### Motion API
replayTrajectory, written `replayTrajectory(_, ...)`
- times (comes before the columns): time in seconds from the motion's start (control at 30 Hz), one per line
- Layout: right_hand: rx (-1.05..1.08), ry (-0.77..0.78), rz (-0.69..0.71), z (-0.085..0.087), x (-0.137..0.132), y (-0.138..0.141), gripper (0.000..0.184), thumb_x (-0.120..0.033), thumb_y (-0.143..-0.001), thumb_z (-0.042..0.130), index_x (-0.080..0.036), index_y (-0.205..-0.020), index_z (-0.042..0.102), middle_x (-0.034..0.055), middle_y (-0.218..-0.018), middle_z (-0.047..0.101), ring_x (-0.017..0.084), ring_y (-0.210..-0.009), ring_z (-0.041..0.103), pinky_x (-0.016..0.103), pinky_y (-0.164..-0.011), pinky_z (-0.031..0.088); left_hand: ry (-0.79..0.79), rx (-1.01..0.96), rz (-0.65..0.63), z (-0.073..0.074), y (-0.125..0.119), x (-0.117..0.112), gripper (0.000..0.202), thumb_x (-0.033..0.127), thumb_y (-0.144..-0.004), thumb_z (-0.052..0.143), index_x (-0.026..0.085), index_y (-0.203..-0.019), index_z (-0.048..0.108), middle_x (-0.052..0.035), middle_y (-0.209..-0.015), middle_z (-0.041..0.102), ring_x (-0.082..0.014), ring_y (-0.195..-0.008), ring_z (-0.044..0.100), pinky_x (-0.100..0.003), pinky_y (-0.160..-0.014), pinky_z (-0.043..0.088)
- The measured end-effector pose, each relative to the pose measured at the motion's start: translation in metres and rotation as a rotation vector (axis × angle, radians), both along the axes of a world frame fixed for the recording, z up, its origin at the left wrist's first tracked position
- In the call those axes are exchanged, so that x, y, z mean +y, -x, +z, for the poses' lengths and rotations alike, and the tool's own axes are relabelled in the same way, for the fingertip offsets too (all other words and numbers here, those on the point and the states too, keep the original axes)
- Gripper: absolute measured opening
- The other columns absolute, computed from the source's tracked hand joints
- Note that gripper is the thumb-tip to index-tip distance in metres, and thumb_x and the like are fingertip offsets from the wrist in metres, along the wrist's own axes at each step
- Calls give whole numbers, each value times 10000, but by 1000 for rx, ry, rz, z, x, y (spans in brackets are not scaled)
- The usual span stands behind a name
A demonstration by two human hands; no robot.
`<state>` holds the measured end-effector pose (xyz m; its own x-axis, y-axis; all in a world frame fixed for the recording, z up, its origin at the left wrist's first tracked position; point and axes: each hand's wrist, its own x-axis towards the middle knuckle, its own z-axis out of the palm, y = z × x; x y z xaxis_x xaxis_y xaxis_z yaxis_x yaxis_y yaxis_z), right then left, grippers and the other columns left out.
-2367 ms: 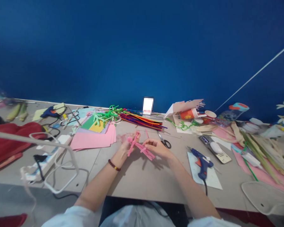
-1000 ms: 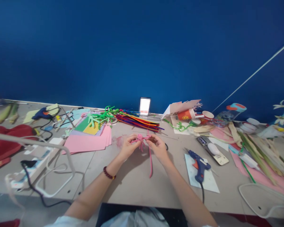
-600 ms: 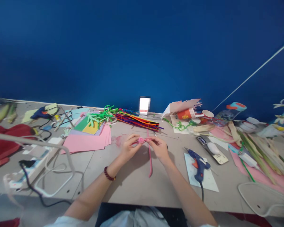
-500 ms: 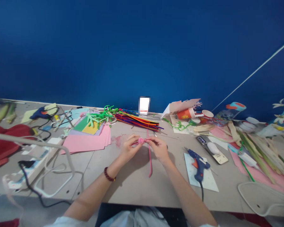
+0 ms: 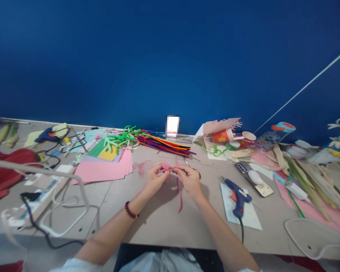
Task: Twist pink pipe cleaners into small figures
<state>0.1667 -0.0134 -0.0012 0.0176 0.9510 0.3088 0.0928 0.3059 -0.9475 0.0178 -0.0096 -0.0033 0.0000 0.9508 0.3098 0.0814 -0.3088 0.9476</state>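
Over the middle of the table, my left hand [image 5: 156, 178] pinches a small coiled pink pipe cleaner [image 5: 166, 165] between thumb and fingers. My right hand [image 5: 189, 179] is closed just to its right, its fingertips pinching the end of the same pink piece. Beneath the hands, a loose pink strip [image 5: 179, 196] lies on the table and runs toward me. Scissors [image 5: 197, 173] lie partly hidden behind my right hand. Beyond the hands is a bundle of coloured pipe cleaners [image 5: 164, 145], with green twisted ones [image 5: 117, 140] to its left.
A blue glue gun [image 5: 238, 196] rests on pale paper at right, beside a phone [image 5: 255, 179]. Pink paper sheets [image 5: 102, 170] and a white power strip [image 5: 42, 200] with cables are at left. Paper cups [image 5: 223, 136] lie at the back right, below the blue wall.
The pink coil has tipped and shifted slightly up and left in my left fingers. My right hand stays close beside it, its fingers slightly moved.
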Motion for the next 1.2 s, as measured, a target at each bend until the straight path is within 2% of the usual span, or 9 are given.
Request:
replayTrajectory(0.13, 208, 81, 81, -1, 2, 3, 308, -284, -720, 701, -231, -1021, 664, 32, -861, 702, 184, -835, 647, 323, -778, 511, 226, -247, 14, -7, 1, 5, 235, 344, -654, 734, 143, -765, 681, -43, -761, 664, -145, -700, 607, -242, -650, 484)
replayTrajectory(0.23, 282, 116, 79, -1, 4, 3, 226, -298, -740, 677, -222, -953, 666, 33, -849, 701, 176, -822, 652, 320, -782, 513, 319, -345, 21, -9, 3, 8, 246, 334, -608, 769, 148, -743, 681, -19, -719, 668, -113, -645, 594, -213, -628, 472)
replayTrajectory(0.33, 286, 123, 55, 0, 6, 1, 149, -315, -756, 654, -216, -862, 687, 32, -827, 702, 164, -783, 648, 306, -758, 510, 350, -387, 15, -7, 3, 9, 247, 321, -581, 789, 148, -722, 684, -12, -699, 667, -101, -630, 587, -201, -614, 465)
replayTrajectory(0.57, 247, 151, 32, -2, 9, -2, 142, -326, -706, 689, -203, -774, 709, 22, -737, 674, 142, -674, 593, 274, -663, 484, 404, -379, -49, -5, 2, 6, 262, 329, -563, 800, 141, -711, 693, -12, -667, 662, -98, -583, 574, -195, -543, 444)
replayTrajectory(0.77, 242, 124, 19, -3, 7, 0, 130, -320, -701, 698, -200, -752, 705, 20, -749, 655, 139, -689, 582, 262, -652, 483, 430, -408, -47, -4, 3, 7, 273, 342, -563, 798, 143, -715, 689, -16, -662, 659, -99, -585, 568, -195, -545, 445)
replayTrajectory(0.93, 263, 170, 26, 0, 5, 2, 163, -340, -702, 691, -197, -776, 714, 26, -758, 674, 142, -661, 596, 284, -661, 503, 474, -415, -123, -4, 3, 8, 272, 350, -609, 772, 132, -737, 674, -18, -636, 621, -89, -542, 534, -208, -524, 445)
replayTrajectory(1.07, 295, 163, -17, 2, 6, 2, 184, -361, -675, 706, -188, -739, 699, 21, -714, 670, 147, -640, 601, 291, -654, 515, 386, -300, -145, -4, 1, 7, 375, 357, -668, 725, 162, -974, 631, -40, -823, 627, -109, -632, 575, -218, -545, 461)
replayTrajectory(1.13, 290, 151, -36, 1, 7, 1, 182, -357, -671, 711, -184, -723, 693, 19, -697, 662, 143, -631, 598, 280, -642, 511, 237, -204, -56, -2, 2, 7, 507, 329, -668, 728, 208, -1127, 549, -49, -949, 611, -133, -758, 603, -240, -624, 486)
replayTrajectory(1.2, 289, 152, -47, 0, 7, 1, 171, -345, -673, 712, -183, -726, 692, 18, -699, 661, 137, -628, 600, 270, -637, 505, 31, -43, 61, 0, 3, 6, 575, 300, -675, 727, 233, -1198, 496, -61, -1024, 594, -166, -897, 592, -290, -746, 486)
